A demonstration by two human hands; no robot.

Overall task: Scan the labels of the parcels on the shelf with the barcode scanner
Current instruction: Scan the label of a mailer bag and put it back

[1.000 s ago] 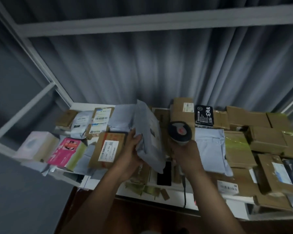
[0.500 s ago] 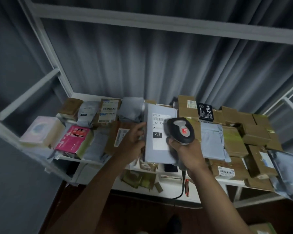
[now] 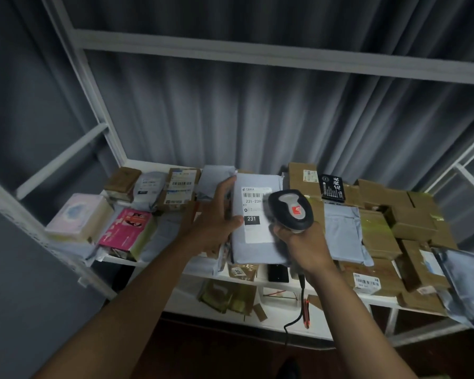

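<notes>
On the shelf (image 3: 153, 262), parcels; left hand (image 3: 216, 217) gripping grey parcel (image 3: 257, 250), right hand (image 3: 307, 242) gripping scanner (image 3: 290, 209).

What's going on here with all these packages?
A person is scanning parcels on a white shelf. The left hand holds a grey mailer bag with its white label facing up; the label reads 231. The right hand grips a corded barcode scanner with its head over that label. Around them lie cardboard boxes, other bags and a pink box.
</notes>
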